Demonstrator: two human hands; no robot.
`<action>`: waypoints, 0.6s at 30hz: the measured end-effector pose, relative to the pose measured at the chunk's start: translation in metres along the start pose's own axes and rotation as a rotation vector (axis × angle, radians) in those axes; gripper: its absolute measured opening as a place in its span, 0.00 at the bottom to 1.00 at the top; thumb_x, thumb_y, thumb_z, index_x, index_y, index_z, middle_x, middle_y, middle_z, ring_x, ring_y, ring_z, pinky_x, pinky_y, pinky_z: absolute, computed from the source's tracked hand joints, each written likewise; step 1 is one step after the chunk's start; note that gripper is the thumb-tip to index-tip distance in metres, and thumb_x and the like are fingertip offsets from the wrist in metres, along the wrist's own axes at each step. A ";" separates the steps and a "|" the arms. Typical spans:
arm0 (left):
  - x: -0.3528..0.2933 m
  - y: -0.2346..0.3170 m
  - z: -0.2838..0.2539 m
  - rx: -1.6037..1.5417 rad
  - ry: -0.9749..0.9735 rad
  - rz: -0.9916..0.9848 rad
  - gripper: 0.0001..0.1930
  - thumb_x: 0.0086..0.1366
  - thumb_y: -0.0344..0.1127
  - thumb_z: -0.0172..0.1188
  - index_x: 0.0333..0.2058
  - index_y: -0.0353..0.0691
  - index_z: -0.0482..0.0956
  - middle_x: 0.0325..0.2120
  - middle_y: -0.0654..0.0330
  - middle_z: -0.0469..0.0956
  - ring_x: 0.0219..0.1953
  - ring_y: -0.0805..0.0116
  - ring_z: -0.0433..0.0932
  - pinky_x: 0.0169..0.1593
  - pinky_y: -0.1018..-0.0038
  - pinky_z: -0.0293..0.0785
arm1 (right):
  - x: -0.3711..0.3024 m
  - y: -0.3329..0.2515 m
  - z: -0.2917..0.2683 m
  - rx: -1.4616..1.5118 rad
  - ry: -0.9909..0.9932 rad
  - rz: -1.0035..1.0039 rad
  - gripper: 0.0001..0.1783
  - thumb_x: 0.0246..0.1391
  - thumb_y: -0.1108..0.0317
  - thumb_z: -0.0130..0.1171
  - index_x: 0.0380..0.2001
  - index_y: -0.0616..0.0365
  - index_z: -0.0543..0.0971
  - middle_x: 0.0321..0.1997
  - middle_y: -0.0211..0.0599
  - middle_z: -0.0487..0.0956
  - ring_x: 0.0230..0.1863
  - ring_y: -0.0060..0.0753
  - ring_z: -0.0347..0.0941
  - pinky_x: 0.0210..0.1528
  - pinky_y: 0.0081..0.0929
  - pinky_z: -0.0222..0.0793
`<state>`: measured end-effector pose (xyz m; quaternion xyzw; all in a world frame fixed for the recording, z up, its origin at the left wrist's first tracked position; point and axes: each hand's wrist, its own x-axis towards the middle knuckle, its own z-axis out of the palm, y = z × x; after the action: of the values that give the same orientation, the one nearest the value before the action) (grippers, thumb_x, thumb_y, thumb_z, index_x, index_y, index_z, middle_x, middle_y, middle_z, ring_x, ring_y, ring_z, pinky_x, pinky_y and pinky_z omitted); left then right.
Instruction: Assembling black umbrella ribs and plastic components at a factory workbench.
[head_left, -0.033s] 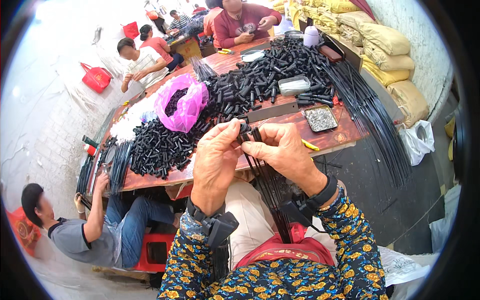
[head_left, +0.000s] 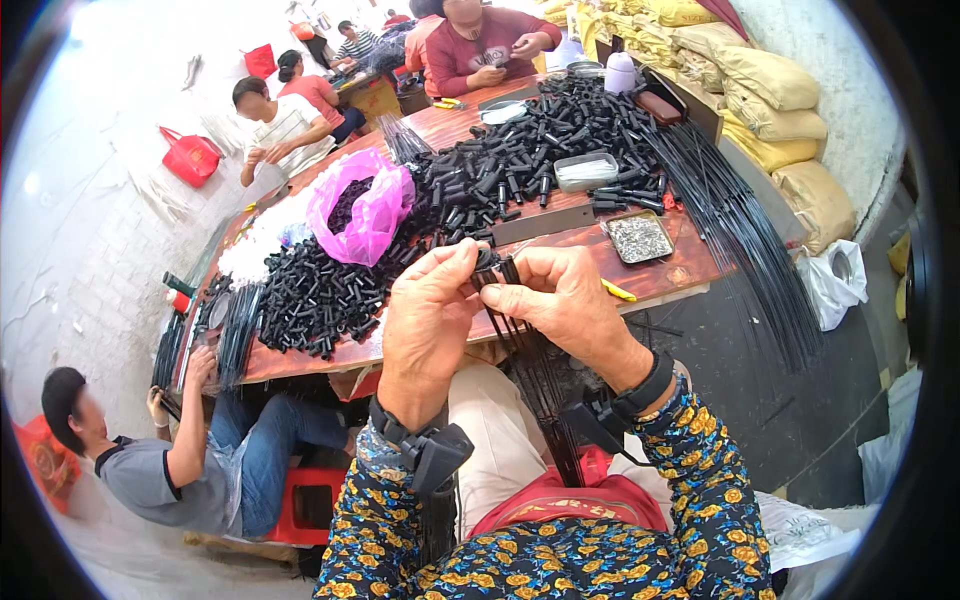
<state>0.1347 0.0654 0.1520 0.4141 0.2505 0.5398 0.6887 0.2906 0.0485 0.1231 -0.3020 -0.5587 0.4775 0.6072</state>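
Note:
At the table's near edge, my left hand (head_left: 432, 325) pinches a small black cylindrical plastic fitting (head_left: 487, 260) between thumb and fingertips. My right hand (head_left: 575, 312) is closed beside it, thumb and forefinger pressed on the upper ends of thin black rods that look like umbrella ribs (head_left: 545, 400). These rods hang down from the fitting between my forearms to the red cloth on my lap. My fingers hide how the rod ends meet the fitting. Just beyond my hands lies a flat dark metal bar (head_left: 545, 224).
Black fittings (head_left: 325, 300) heap across the wooden table, around a pink plastic bag (head_left: 375, 235). On the right are a tray of small metal pieces (head_left: 640, 238), a clear box (head_left: 587, 172), a yellow-handled tool (head_left: 619, 290) and long black rods (head_left: 740, 230). A co-worker (head_left: 180, 460) sits at left, others beyond.
The fitting has turned slightly in my fingers, and more of its round end shows. Both hands stay in nearly the same place.

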 end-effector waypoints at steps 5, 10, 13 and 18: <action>-0.001 0.002 0.005 0.074 -0.018 0.020 0.09 0.64 0.34 0.60 0.40 0.36 0.80 0.34 0.63 0.81 0.35 0.76 0.77 0.43 0.74 0.69 | -0.002 -0.005 -0.005 -0.038 -0.042 0.042 0.15 0.51 0.67 0.66 0.16 0.60 0.74 0.15 0.19 0.69 0.19 0.08 0.59 0.18 0.17 0.52; -0.011 -0.001 0.005 0.147 -0.054 0.062 0.12 0.63 0.31 0.61 0.44 0.32 0.78 0.37 0.59 0.81 0.38 0.74 0.77 0.46 0.74 0.71 | -0.002 -0.015 -0.006 -0.074 -0.067 0.091 0.17 0.52 0.66 0.66 0.15 0.58 0.72 0.14 0.20 0.69 0.17 0.08 0.59 0.16 0.16 0.52; -0.017 -0.005 0.001 0.131 -0.063 0.113 0.15 0.62 0.26 0.62 0.47 0.29 0.77 0.39 0.57 0.80 0.41 0.73 0.77 0.50 0.76 0.72 | -0.003 -0.016 -0.004 -0.024 -0.104 0.127 0.16 0.52 0.65 0.66 0.16 0.58 0.74 0.14 0.23 0.73 0.15 0.09 0.63 0.13 0.14 0.57; -0.020 -0.011 0.003 0.162 -0.022 0.222 0.13 0.63 0.27 0.60 0.46 0.30 0.78 0.39 0.58 0.80 0.41 0.75 0.76 0.50 0.77 0.71 | -0.005 -0.005 -0.004 0.025 -0.133 0.087 0.14 0.52 0.62 0.67 0.24 0.61 0.79 0.18 0.24 0.75 0.15 0.09 0.65 0.14 0.12 0.59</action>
<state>0.1374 0.0448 0.1422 0.4995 0.2384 0.5861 0.5918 0.2965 0.0430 0.1251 -0.2859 -0.5780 0.5293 0.5514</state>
